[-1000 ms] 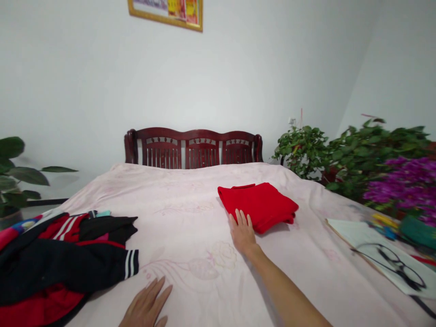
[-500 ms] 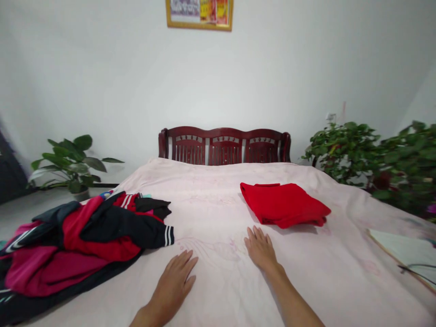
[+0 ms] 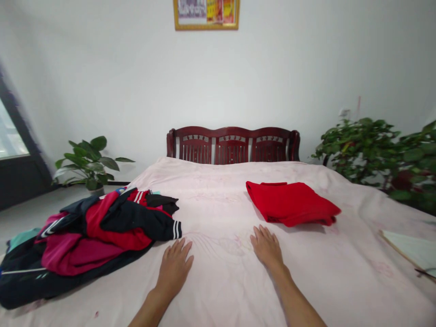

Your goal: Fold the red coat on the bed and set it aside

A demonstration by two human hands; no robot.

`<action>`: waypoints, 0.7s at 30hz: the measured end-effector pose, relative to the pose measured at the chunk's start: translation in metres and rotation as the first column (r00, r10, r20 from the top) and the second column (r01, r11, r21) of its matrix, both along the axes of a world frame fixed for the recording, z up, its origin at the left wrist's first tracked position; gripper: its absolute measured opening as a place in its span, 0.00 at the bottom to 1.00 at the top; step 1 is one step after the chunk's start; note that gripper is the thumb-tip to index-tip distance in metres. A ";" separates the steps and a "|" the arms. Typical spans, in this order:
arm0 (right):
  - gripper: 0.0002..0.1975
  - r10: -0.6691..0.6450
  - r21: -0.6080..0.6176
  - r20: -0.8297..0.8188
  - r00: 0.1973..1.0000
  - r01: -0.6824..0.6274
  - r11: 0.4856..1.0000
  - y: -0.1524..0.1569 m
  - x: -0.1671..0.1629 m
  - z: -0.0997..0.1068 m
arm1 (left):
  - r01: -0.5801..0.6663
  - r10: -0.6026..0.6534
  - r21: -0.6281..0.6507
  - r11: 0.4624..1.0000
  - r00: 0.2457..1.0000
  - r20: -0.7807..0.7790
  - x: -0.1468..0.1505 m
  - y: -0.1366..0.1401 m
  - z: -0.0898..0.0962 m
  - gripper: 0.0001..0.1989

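Palm down above or on the pale pink bedsheet (image 3: 225, 281), my left hand (image 3: 175, 265) has its fingers stretched and holds nothing. It is nearest to the striped cuff of a dark jacket in a heap of clothes (image 3: 81, 259), which mixes navy, red and magenta pieces. My right hand (image 3: 267, 245) is also open, fingers extended, just in front of a folded red garment (image 3: 293, 204). A small gap of sheet shows between that hand and the garment. Whether either palm presses on the sheet I cannot tell.
A dark red wooden headboard (image 3: 231, 143) stands behind the bed against the wall. Potted plants flank it, one at left (image 3: 90, 161) and leafy ones at right (image 3: 361, 152). On the right side lies a pale flat item (image 3: 407, 250) with a thin dark object.
The view has turned slightly left, showing more of the clothes heap and a door. My left hand has moved forward, closer to the striped cuff. My right hand stays near the red garment.
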State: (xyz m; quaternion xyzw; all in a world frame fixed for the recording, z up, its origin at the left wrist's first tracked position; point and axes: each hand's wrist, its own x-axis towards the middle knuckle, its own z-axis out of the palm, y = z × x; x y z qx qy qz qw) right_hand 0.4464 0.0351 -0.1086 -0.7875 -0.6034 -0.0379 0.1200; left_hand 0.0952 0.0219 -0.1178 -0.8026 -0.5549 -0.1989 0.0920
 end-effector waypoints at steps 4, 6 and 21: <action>0.25 0.045 0.126 -0.289 0.956 -0.009 0.992 -0.001 0.003 0.001 | -0.002 0.002 0.002 1.000 1.000 0.024 -0.003 0.004 -0.003 0.21; 0.24 0.073 0.263 -0.619 0.782 0.118 0.958 0.001 0.008 0.000 | 0.006 -0.006 -0.002 1.000 0.999 0.033 -0.005 0.007 -0.005 0.21; 0.28 0.294 0.095 -0.945 -0.143 0.741 0.665 0.047 0.142 0.028 | 0.092 -0.097 0.159 0.983 0.995 0.023 -0.027 0.033 -0.042 0.21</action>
